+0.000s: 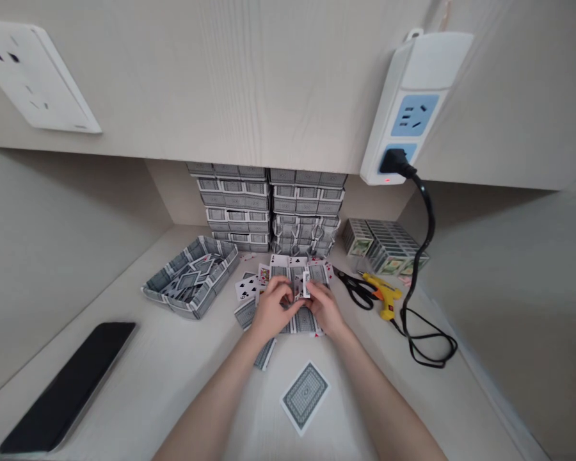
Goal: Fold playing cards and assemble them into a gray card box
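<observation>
Over a flat panel of joined playing cards (300,325), both hands meet at a small playing card (306,284) that looks folded, with a white edge standing up. My right hand (324,308) pinches this card from the right. My left hand (272,311) has its curled fingers and thumb closed at the card's left side; its exact grip is partly hidden. Loose cards, among them a six of spades (246,288), lie left of the panel. A single card (306,397) rests face down between my forearms.
A card-built basket (192,310) holding cards stands left, near a black phone (72,387). Stacked card-built boxes (237,203) fill the back. At right are black scissors (358,291), a yellow glue gun (384,296), card packs (388,246) and a cable hanging from a power strip (415,96).
</observation>
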`<state>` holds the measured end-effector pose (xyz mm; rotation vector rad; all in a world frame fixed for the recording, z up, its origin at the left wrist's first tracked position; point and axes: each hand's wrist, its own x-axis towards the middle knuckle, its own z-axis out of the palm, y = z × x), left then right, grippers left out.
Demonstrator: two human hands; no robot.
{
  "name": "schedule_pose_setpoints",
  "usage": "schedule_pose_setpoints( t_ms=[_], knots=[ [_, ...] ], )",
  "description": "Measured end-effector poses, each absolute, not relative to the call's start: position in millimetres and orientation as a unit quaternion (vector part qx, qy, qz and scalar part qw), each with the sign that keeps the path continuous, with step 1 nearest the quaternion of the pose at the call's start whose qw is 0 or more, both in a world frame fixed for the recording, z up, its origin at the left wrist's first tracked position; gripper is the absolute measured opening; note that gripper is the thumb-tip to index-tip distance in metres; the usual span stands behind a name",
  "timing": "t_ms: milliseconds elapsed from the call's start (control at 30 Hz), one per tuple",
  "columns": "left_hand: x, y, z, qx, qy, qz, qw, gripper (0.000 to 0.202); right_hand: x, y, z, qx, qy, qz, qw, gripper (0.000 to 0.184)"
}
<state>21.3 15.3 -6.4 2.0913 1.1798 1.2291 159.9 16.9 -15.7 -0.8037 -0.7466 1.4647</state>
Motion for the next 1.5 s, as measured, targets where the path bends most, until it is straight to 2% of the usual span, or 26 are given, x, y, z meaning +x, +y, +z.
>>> schedule_pose_setpoints(
  t_ms=[133,333,567,967,1267,1500],
  knots=[
    [21,15,-8,0.765,0.42,0.426,0.237,0.012,159,15,-14,-0.346,-0.352,0.635,0.594,0.028],
    [19,15,-7,0.787,0.427,0.404,0.19,0.009,159,17,-16,-0.361,-0.347,0.619,0.605,0.023],
    [18,13,-5,0.808,0.424,0.379,0.156,0.009,160,17,-20,-0.372,-0.367,0.632,0.573,0.029],
    [19,12,-7,0.802,0.431,0.385,0.149,0.007,162,20,-28,-0.424,-0.433,0.57,0.555,0.035],
    [22,10,-8,0.786,0.451,0.391,0.163,0.008,156,13,-18,-0.332,-0.363,0.688,0.533,0.029],
    [23,8,-6,0.792,0.445,0.393,0.142,0.007,157,14,-19,-0.311,-0.329,0.705,0.547,0.024]
  ],
)
